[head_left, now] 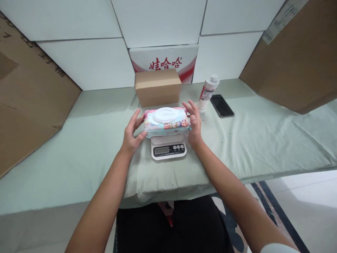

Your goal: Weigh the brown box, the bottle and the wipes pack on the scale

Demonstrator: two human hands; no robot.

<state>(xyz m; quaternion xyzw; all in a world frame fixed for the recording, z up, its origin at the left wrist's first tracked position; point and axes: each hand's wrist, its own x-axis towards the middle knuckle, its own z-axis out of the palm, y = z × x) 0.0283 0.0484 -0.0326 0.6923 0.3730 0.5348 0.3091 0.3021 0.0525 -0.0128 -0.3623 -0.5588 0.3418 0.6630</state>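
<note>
A pack of wet wipes [168, 128] with a white oval flip lid lies across the top of a white digital scale [155, 154], hiding most of its weighing plate. I cannot tell whether the pack's full weight rests there. My left hand [131, 135] holds the pack's left end, thumb at the front corner and fingers behind. At the right end, my right hand [195, 126] grips the pack with its thumb side, while a couple of its fingers are raised. The scale's display and round buttons face me below the pack.
Behind the pack stands a brown cardboard box [159, 95], before a white printed carton [163, 56]. A white bottle [207, 93] and a black phone [222, 105] are at the right. Large cardboard sheets flank the green-covered table [105, 140], left [31, 95] and right [297, 59].
</note>
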